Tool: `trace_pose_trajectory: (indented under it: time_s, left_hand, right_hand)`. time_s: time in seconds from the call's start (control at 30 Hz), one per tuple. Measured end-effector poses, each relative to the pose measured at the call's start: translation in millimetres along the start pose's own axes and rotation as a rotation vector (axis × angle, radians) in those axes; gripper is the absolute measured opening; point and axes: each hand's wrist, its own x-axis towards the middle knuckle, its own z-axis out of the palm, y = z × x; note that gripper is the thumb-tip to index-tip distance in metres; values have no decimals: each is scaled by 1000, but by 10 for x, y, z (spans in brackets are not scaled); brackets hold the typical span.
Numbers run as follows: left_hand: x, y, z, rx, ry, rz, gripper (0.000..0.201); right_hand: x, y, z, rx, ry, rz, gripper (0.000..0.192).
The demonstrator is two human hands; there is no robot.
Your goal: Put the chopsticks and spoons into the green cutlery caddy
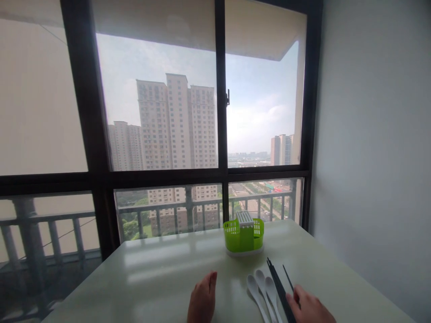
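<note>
Reaching stage, as I read it: right hand (311, 307) sits at the near table edge with fingertips on the dark chopsticks (279, 289). Can't tell whether it pinches them or just rests on top, since the fingers are partly cut off by the frame. Chopsticks are a thin black bundle, straight, fanned slightly, one stick lying a bit apart to the right, tips pointing toward the caddy. Just left of them, three white spoons (261, 289) lie side by side, bowls up, glossy like ceramic or plastic. Left hand (202, 299) rests flat on the table, fingers together, empty, apart from the spoons. Green caddy (243, 234) stands farther back near the window: slotted plastic walls, white base tray, a white slotted insert in the middle, looks empty from here. My guess is the next move needs a firm pinch on the sticks, lifted together so they don't scatter. Table (161, 273) is pale, smooth, reflective. Window (161, 125) behind shows balcony railing and tower blocks.
</note>
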Motion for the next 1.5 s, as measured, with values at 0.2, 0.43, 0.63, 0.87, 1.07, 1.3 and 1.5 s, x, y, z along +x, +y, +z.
trace_pose_trajectory:
  time_s: [0.2,0.43,0.63,0.87,1.07,1.3,1.5]
  left_hand:
    - [50,55,-34,-190,37,60,33]
    - [63,43,-30,-170,-15,80,30]
    - [57,52,-44,-146,-18,100,30]
    - [46,89,-67,-153,-24,100,31]
    - [38,98,-71,-150,-29,114,30]
    - [37,103,-72,-149,-38,119,30]
    - [33,117,-87,-151,-37,117,31]
  right_hand:
    - [320,220,15,-178,-36,127,37]
    - [555,-85,5,-204,-123,59,18]
    - [711,-37,93,-175,-132,45,14]
    - [725,9,169,-145,-77,53,15]
    - [769,69,209,-89,-100,58,14]
    - [760,95,188,-24,-99,71,12]
    - [653,-14,132,-131,-98,45,18]
